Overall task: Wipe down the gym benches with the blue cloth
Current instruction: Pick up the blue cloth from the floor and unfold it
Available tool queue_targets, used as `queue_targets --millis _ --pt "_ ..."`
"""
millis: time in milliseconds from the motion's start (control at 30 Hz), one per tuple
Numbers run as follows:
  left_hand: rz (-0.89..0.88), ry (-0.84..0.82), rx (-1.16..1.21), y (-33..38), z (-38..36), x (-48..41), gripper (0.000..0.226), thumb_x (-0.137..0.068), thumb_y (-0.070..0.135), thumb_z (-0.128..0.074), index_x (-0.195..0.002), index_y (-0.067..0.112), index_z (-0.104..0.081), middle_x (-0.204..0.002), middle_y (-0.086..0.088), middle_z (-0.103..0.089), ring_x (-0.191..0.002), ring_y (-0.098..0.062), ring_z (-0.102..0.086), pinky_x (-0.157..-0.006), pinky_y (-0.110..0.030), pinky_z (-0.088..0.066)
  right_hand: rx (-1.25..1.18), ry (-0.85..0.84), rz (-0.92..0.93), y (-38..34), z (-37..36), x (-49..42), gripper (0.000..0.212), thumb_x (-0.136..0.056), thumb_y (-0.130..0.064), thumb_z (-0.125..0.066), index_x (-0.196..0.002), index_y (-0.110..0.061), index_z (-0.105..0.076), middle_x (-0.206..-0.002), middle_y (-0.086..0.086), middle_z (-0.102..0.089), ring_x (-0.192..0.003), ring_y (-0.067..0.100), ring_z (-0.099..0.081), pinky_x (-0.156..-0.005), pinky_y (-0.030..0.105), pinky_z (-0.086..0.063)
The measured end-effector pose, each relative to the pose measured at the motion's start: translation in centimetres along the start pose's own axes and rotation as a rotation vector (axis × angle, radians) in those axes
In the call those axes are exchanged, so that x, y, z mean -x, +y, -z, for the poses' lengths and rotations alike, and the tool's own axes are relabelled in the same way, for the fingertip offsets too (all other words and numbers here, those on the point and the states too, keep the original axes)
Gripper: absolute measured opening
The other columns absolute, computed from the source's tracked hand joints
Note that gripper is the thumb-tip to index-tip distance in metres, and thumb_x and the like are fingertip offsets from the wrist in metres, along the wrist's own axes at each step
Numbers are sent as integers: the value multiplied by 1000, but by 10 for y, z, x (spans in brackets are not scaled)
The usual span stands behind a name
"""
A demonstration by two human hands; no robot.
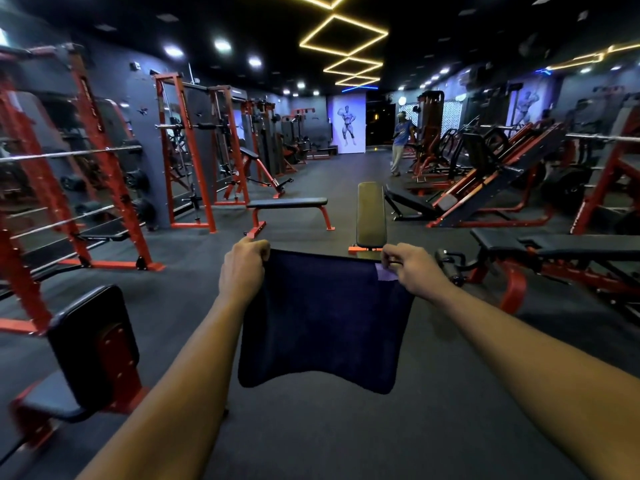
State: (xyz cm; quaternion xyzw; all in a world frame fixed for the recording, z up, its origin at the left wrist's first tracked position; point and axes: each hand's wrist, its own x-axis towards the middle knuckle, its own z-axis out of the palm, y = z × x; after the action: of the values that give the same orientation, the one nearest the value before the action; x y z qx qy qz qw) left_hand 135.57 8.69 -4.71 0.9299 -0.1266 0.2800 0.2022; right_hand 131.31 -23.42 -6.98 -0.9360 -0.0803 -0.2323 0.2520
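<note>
While the blue cloth [322, 320] hangs spread out in the centre of the frame, touching no bench, I judge that wiping has not begun; I am at the step of readying the cloth. My left hand [242, 268] pinches its upper left corner with curled fingers, and my right hand [410, 270] pinches the upper right corner, just beside a pale label [386, 271] sewn there. The lower edge hangs free above the dark floor [346, 438]. Straight above the cloth in the frame stands a bench with a long narrow pad [371, 213], running away from me. To its left a flat bench [287, 203] on red legs lies crosswise. At the right edge a third, adjustable bench [554, 244] stretches out, and at lower left a padded seat [90, 344] stands near my left arm. Far off, right of centre, another person [401, 140] stands by the machines. The next move, as I see it, calls for gathering the cloth into one hand, walking to the nearest pad, and pressing it flat along the top in long strokes.
</note>
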Motion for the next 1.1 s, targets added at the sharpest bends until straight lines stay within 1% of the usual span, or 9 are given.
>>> queue_targets --millis 133,233,367,433,533,633,700,900,1100 --pt "183 -177 18 0 2 -12 39 -86 -10 -45 -76 23 -64 -102 -6 -62 -87 -25 -60 -72 -33 -49 12 -78 -135 -8 -5 -9 20 -83 -1 -65 -75 -18 -72 -80 -8 -62 -83 12 -61 -72 16 -41" --pt "187 -344 55 12 3 -19 32 -89 -4 -50 -82 22 -68 -109 -6 -65 -96 -24 -63 -83 -31 -52 20 -77 -253 -23 -12 -18 17 -84 -4 -62 -83 -14 -76 -93 5 -73 -95 22 -67 -77 19 -45" --pt "64 -531 236 40 4 -16 20 -91 0 -57 -101 12 -69 -107 -5 -67 -87 -19 -64 -68 -23 -51 -18 -139 -255 -50 -23 -17 22 -86 -5 -60 -101 -6 -77 -105 12 -74 -100 25 -67 -79 23 -48" --pt "24 -594 301 55 3 -13 19 -92 0 -57 -106 8 -68 -104 -9 -68 -78 -20 -65 -61 -26 -54 -97 -168 -244 -62 -33 -15 23 -87 -2 -59 -103 -6 -75 -101 13 -74 -86 25 -71 -61 22 -52" --pt "12 -629 352 72 0 -10 24 -91 -2 -58 -114 3 -64 -107 -14 -68 -88 -29 -68 -69 -35 -59 -295 -121 -278 -74 -46 -11 21 -83 2 -62 -99 -9 -71 -90 13 -70 -49 14 -61 -38 19 -45" --pt "34 -669 402 82 -1 -7 27 -91 -3 -59 -117 4 -59 -109 -13 -66 -91 -29 -69 -68 -32 -61 -395 -49 -311 -81 -49 -9 24 -77 0 -71 -95 -12 -63 -79 10 -64 -56 18 -62 -45 29 -53" --pt "49 -675 437 84 0 -6 29 -89 -1 -61 -117 7 -56 -110 -12 -65 -92 -28 -69 -74 -38 -61 -400 -31 -328 -84 -47 -9 30 -76 -4 -74 -100 -14 -59 -77 7 -66 -67 22 -66 -59 39 -60" --pt "117 -729 520 83 3 -3 38 -89 -2 -62 -121 11 -47 -112 -15 -61 -94 -29 -69 -75 -44 -61 -433 46 -347 -83 -45 -8 49 -71 -2 -78 -108 -21 -54 -67 -1 -70 -67 12 -69 -70 41 -61" --pt "154 -761 525 82 4 -3 41 -91 1 -59 -124 18 -42 -113 -13 -63 -92 -25 -71 -79 -41 -61 -452 -13 -241 -90 -43 -6 65 -76 -9 -79 -133 -21 -50 -80 1 -73 -76 13 -71 -75 41 -61"
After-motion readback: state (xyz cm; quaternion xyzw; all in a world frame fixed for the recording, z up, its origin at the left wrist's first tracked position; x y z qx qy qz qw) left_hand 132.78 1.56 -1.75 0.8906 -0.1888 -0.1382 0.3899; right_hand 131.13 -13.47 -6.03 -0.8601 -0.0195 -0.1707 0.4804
